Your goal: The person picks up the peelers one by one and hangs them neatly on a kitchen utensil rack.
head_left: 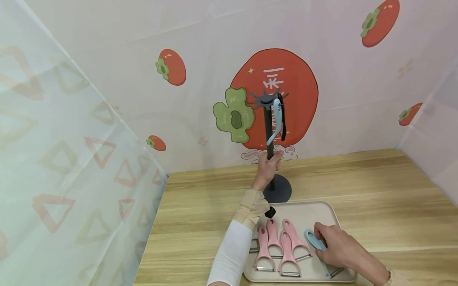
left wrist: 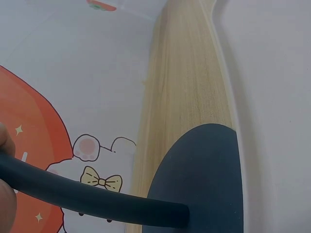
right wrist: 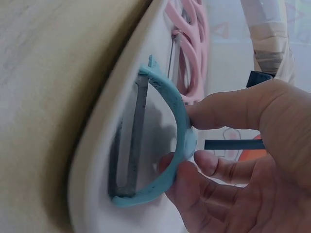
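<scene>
My left hand [head_left: 266, 169] grips the pole of a dark stand [head_left: 267, 123] with a hooked top and round base [head_left: 282, 191]. From its hooks hang a light blue peeler [head_left: 277, 115] and a black utensil [head_left: 284, 129]. At the right side of a beige tray [head_left: 309, 208], my right hand [head_left: 338, 244] pinches another light blue peeler [head_left: 314, 240]. In the right wrist view, thumb and fingers hold that peeler [right wrist: 181, 116] where its handle meets the curved head, with the blade close over the tray. Several pink peelers [head_left: 263, 244] lie to the left.
The tray sits on a wooden table [head_left: 386, 206], in front of the stand's base. Behind rises a wall covering [head_left: 200, 31] with printed persimmons. A patterned sheet [head_left: 78, 167] borders the left side. My left forearm reaches over the tray's left edge.
</scene>
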{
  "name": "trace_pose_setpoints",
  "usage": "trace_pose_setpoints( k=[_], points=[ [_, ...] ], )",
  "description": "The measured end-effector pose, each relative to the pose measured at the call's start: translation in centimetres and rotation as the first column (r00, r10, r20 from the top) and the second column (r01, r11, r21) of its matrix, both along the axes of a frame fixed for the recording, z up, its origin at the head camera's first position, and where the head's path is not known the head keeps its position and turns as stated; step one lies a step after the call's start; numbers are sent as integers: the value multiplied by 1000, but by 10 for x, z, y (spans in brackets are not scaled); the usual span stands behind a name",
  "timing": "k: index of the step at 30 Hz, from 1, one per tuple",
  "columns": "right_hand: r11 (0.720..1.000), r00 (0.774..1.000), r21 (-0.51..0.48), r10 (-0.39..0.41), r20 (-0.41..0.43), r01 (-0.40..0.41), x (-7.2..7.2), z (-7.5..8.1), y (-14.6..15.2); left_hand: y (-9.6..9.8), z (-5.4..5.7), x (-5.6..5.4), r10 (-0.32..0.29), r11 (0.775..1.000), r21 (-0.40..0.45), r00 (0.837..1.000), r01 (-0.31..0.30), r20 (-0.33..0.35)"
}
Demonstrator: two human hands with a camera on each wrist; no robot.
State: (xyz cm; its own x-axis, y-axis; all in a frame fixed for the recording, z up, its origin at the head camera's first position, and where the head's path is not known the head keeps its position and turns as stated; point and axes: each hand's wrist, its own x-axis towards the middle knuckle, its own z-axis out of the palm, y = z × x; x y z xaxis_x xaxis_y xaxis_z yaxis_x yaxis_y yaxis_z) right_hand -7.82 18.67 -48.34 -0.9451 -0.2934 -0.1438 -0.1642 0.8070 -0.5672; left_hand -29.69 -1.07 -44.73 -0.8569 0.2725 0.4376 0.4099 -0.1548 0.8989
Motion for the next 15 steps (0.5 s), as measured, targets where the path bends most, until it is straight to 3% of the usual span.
trace_pose_setpoints(
  k=[7, 15],
  points=[
    [994, 998, -87, 59, -29, -62, -9, 19, 15, 0, 0, 0, -3, 1000, 6, 1000, 3, 8],
    [983, 987, -141, 96, -127, -114, -28, 48, 31, 0, 1, 2, -13, 1000, 29, 999, 13, 29]
  ],
)
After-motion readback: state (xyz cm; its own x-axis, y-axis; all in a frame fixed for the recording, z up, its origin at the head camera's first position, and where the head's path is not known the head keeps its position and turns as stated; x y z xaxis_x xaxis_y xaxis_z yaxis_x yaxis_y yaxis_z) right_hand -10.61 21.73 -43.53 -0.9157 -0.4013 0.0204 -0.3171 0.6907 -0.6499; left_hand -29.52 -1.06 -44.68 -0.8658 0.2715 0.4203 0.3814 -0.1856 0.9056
